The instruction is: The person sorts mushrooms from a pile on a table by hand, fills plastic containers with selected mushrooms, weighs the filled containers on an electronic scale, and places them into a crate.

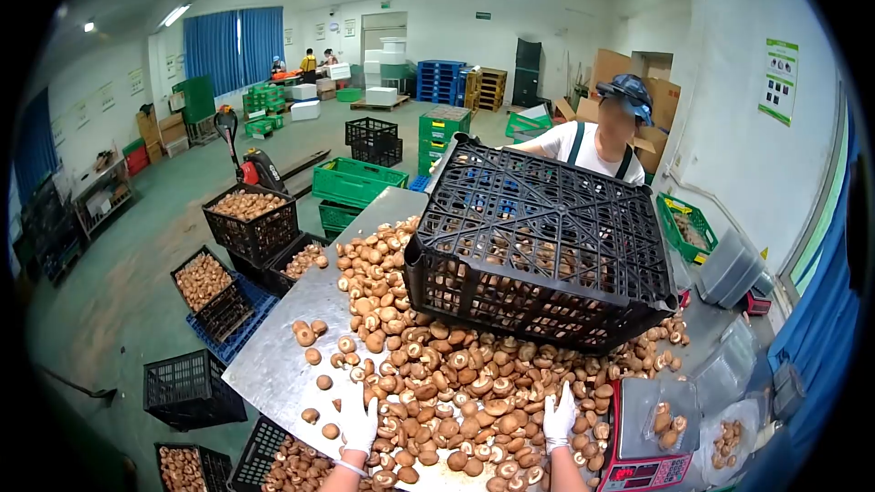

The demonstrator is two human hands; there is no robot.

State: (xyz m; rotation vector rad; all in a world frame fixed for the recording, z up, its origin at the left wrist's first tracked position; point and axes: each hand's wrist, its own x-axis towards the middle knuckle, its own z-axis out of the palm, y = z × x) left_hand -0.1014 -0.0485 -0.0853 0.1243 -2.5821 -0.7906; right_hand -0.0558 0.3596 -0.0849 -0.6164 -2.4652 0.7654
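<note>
Brown mushrooms [456, 383] lie in a wide heap on the metal table [283, 355]. My left hand [358, 421], in a white glove, rests at the heap's left edge with its fingers spread. On the heap's right side my right hand [559, 417], also gloved, touches mushrooms with its fingers apart. Neither hand holds anything. Above the heap, a black crate [538, 246] is tipped upside down with mushrooms inside. Right of my right hand stands a red scale [643, 471] with a clear tray of a few mushrooms on it.
A co-worker [597, 141] stands behind the black crate. Mushroom-filled crates [251, 223] stand on the floor at the left, near a pallet jack [260, 169]. Green crates [360, 184] are beyond the table. Clear containers [729, 364] lie at the right.
</note>
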